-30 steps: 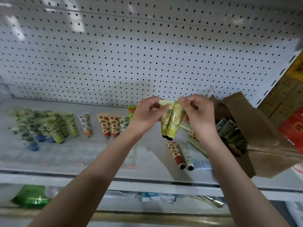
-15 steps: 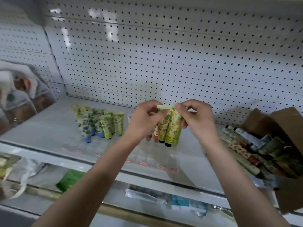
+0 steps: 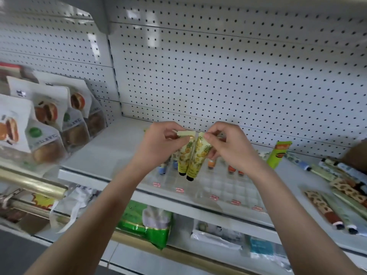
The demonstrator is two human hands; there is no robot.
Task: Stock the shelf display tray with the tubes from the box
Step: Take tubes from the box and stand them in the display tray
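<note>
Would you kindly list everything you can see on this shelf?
display tray: one, clear, shelf front
pineapple tubes: two, yellow, held above the tray
standing tubes: several, blue or orange caps, in the tray
green tube: one, green, upright, right of standing tubes
loose tubes: many, patterned, lying far right
snack bags: several, white, left shelf
green packet: one, green, lower shelf
left hand: one, pinching a tube top
right hand: one, pinching a tube top

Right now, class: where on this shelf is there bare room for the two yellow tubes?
Free: front rows of the tray, between standing tubes and price tags; bare shelf between snack bags and tray. Crowded: among loose tubes at right.
</note>
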